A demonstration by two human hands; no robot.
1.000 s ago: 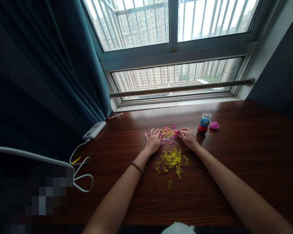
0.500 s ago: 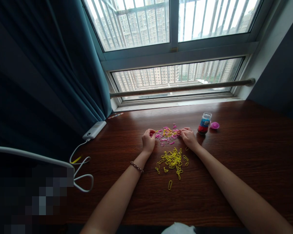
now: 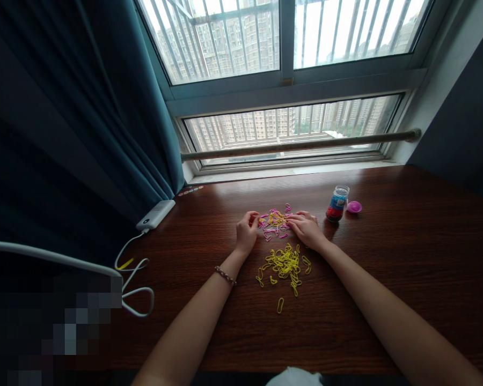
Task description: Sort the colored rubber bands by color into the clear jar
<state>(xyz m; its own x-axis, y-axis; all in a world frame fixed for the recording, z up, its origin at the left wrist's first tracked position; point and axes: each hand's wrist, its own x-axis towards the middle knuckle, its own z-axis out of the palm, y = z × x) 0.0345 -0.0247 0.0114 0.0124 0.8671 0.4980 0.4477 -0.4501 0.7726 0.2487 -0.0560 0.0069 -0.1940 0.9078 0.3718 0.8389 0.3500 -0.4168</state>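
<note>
The left hand [image 3: 247,235], fingers curled, and the right hand [image 3: 307,230], fingers loosely stretched, seem to sort the mixed loops [image 3: 275,220] beyond the yellow pile [image 3: 285,261]. Any grip, I cannot tell. Next calls for a light pinch, I think.

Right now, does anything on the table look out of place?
Just one thing stands out: a lone yellow loop lies nearer the person than the yellow pile. The other loops there lie closer together, so it looks like a stray. Between the left hand and right hand, pink and yellow loops are mixed.
</note>
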